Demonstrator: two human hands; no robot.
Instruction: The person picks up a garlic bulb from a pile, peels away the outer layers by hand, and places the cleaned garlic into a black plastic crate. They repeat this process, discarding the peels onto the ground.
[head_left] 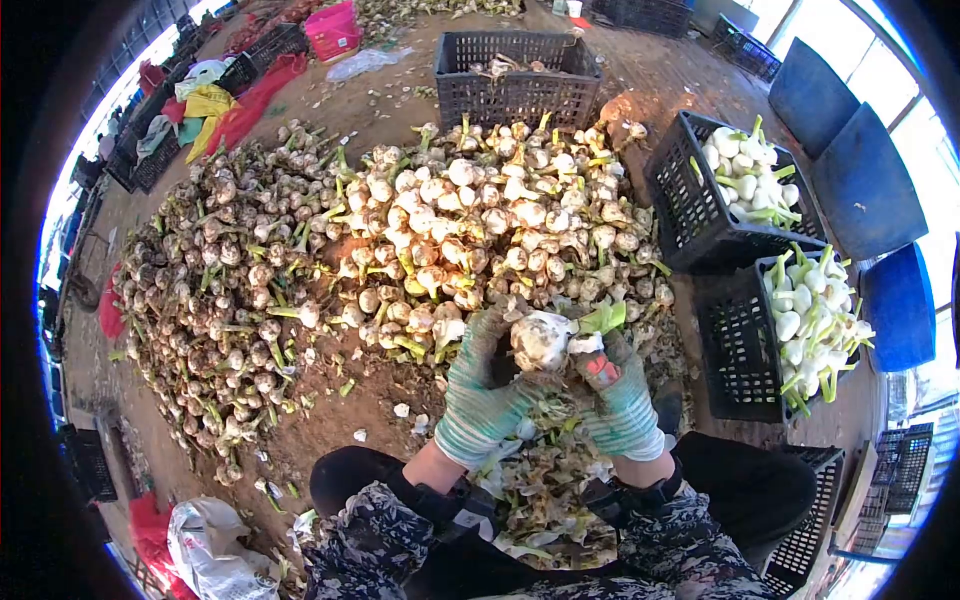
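Observation:
My left hand (478, 395), in a striped green and white glove, is closed around a garlic bulb (541, 341) with patches of dirt on its pale skin. My right hand (618, 400), gloved the same way, pinches the bulb's green stem end (603, 318); a red patch shows at its thumb. The bulb is held above loose garlic skins (550, 470) lying between my knees. Just beyond my hands rises a large pile of dirty garlic bulbs (440, 220). The fingertips behind the bulb are partly hidden.
Two black crates (735, 345) of clean white garlic stand at the right, near blue panels (870, 180). Behind the pile is another black crate (515, 95). A pink bucket (332, 30) stands far left, and a white sack (215, 550) lies at the lower left.

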